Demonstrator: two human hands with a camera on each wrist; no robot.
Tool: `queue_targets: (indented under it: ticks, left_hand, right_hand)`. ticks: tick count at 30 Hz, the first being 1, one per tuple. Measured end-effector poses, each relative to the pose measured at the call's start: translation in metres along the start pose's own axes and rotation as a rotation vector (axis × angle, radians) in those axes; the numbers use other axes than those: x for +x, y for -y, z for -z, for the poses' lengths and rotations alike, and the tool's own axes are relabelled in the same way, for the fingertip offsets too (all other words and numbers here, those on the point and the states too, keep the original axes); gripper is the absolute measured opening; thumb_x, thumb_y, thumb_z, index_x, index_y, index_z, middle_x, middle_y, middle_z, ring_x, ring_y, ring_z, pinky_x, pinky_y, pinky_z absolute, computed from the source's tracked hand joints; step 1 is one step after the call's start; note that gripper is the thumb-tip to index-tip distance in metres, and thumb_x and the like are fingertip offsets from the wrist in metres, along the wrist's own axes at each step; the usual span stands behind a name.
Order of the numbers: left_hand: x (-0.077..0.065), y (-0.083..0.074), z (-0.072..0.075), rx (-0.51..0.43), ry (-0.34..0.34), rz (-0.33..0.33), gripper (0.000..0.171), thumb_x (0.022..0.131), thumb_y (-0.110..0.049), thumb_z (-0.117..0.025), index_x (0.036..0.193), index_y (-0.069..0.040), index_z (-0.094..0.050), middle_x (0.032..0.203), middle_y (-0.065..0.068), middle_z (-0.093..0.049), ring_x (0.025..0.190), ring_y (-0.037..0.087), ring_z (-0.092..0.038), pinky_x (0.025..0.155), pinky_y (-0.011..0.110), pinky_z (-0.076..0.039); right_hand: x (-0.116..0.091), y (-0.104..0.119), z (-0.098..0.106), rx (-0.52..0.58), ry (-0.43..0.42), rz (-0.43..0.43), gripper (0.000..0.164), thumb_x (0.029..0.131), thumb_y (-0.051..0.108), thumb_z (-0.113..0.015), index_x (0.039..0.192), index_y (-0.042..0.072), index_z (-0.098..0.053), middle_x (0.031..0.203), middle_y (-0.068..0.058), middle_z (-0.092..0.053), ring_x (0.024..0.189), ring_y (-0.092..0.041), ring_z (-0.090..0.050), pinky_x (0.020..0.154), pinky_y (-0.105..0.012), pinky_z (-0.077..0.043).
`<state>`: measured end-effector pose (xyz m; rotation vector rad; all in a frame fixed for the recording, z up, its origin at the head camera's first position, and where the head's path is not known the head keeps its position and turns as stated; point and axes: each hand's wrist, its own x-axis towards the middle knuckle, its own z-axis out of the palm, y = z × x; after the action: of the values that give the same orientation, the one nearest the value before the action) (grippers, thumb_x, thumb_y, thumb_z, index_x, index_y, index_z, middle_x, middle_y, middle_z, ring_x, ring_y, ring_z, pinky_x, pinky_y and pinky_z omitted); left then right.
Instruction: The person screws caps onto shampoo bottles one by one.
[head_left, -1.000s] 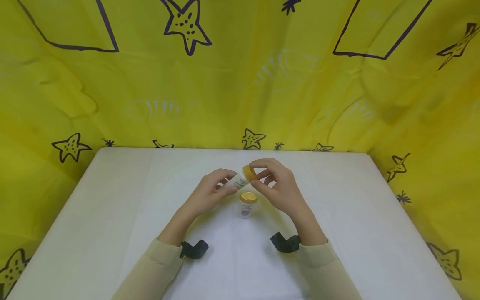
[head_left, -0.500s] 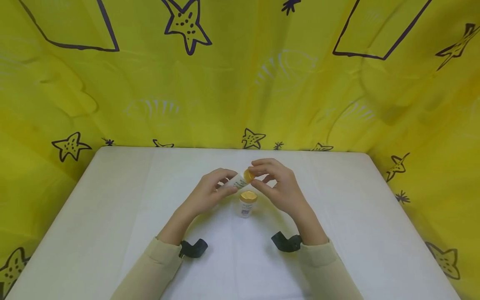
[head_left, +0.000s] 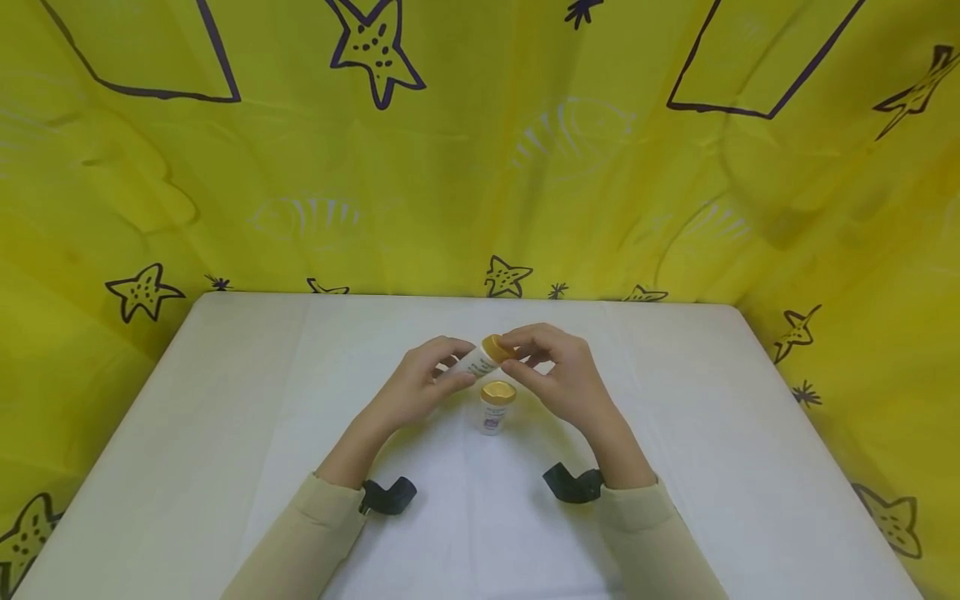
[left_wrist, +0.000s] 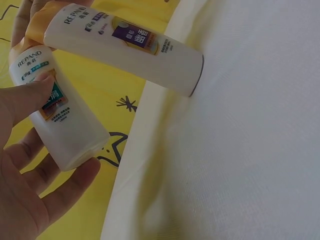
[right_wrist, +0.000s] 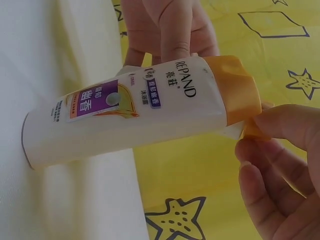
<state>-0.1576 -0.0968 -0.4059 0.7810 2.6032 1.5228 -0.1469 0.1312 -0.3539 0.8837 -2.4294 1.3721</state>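
Holding teal-lbl bottle [head_left: 475, 363] up off tabletop [head_left: 225, 433] w/ L grip [head_left: 416, 379], tilting it w/ top end pointing up & toward R grip [head_left: 558, 371]. Clasping bottle's body narrowly in L grip, laying thumb [left_wrist: 35, 97] across front by teal panel [left_wrist: 54, 100], curling other fingers [left_wrist: 72, 190] around back & under base. Pinching gold cap [head_left: 492, 346] btwn thumb & fingers of R grip, i.e. holding cap only, also narrow. Meeting bottle's top end w/ that cap; not being able to tell how tightly.

Having 2nd one, purple-lbl bottle [head_left: 492, 416], standing upright on tabletop just below held one in head view, nearer the body, btwn both forearms. Topping it w/ its own gold lid [head_left: 498, 392].

Overlapping in wrist views: hiding much of teal-lbl bottle behind purple-lbl bottle in R wrist cam, incl. most of its cap; showing purple panel [right_wrist: 92, 102] & REPAND lettering [right_wrist: 186, 80] clearly there. Showing same brand name on both in L wrist cam.

Reaching in fr. near side, wearing beige sleeves [head_left: 303, 533] & black wrist devices [head_left: 390, 497]. Facing yellow backdrop [head_left: 450, 150] past tabletop's far edge, bearing dark-outlined stars [head_left: 378, 54] & pale striped fish [head_left: 311, 215].
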Motion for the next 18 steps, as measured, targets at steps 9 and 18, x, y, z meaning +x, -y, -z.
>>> queue_targets:
  ticks: [9,18]
  left_hand:
    - [0.0,0.001,0.001,0.006,0.007,0.014,0.03,0.087,-0.035,-0.062,0.116,-0.029,-0.056,0.113,-0.016,-0.054,0.102,0.003,-0.051,0.083,0.03,-0.047]
    - [-0.001,0.003,0.001,-0.01,0.019,0.0,0.031,0.087,-0.036,-0.062,0.116,-0.027,-0.057,0.115,-0.014,-0.055,0.103,0.005,-0.051,0.082,0.031,-0.048]
  right_hand:
    - [0.0,0.001,0.001,0.018,0.018,0.019,0.029,0.08,0.0,-0.067,0.107,0.01,-0.064,0.111,0.0,-0.06,0.084,-0.014,-0.063,0.072,-0.028,-0.052]
    - [0.002,0.024,0.006,0.005,0.033,0.042,0.029,0.077,-0.007,-0.067,0.104,0.001,-0.063,0.105,-0.01,-0.061,0.082,-0.022,-0.063,0.071,-0.035,-0.052]
